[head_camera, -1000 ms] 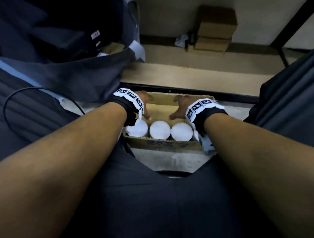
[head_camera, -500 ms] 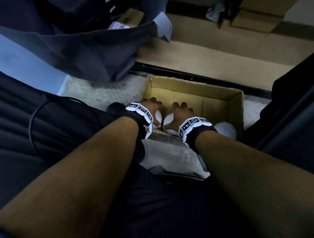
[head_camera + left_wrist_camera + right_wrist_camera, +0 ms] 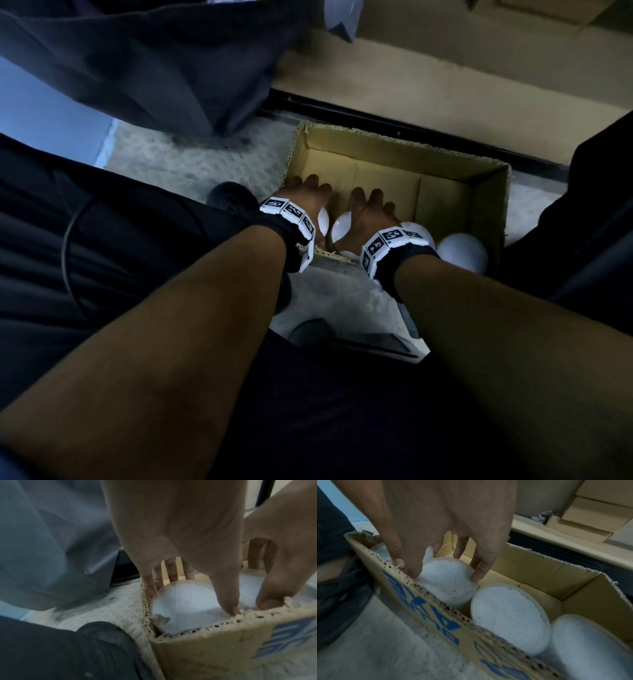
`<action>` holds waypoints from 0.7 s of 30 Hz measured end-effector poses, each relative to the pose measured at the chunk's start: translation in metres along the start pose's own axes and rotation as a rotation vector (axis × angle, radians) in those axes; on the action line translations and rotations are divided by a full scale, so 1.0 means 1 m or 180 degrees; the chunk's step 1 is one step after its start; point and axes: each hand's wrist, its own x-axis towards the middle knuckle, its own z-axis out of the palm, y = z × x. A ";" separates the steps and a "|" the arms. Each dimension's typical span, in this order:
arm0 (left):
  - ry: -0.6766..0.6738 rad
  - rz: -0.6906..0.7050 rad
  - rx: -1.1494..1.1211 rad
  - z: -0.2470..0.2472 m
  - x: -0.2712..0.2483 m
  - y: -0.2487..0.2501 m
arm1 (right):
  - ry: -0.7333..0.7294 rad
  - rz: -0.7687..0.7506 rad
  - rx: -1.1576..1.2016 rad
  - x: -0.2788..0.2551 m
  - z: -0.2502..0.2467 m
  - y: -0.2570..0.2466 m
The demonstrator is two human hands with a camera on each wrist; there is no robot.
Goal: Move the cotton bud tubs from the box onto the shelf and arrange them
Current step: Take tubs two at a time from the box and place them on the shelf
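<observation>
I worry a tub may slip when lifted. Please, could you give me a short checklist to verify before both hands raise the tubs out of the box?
1. Left hand around the corner tub: ok, fingers behind, thumb in front.
2. Right hand around the second tub: ok, fingers and thumb on opposite sides.
3. Grip firm enough: cannot tell.
4. Thumbs clear of the box near wall: not ok, both are squeezed against it.
5. Neighbouring tub clear of the right hand: ok, apart.
6. Free place on the shelf: cannot tell.
</observation>
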 end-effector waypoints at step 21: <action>0.0051 0.0203 0.0020 0.001 0.006 -0.004 | -0.0077 -0.0112 -0.0063 0.014 -0.004 0.008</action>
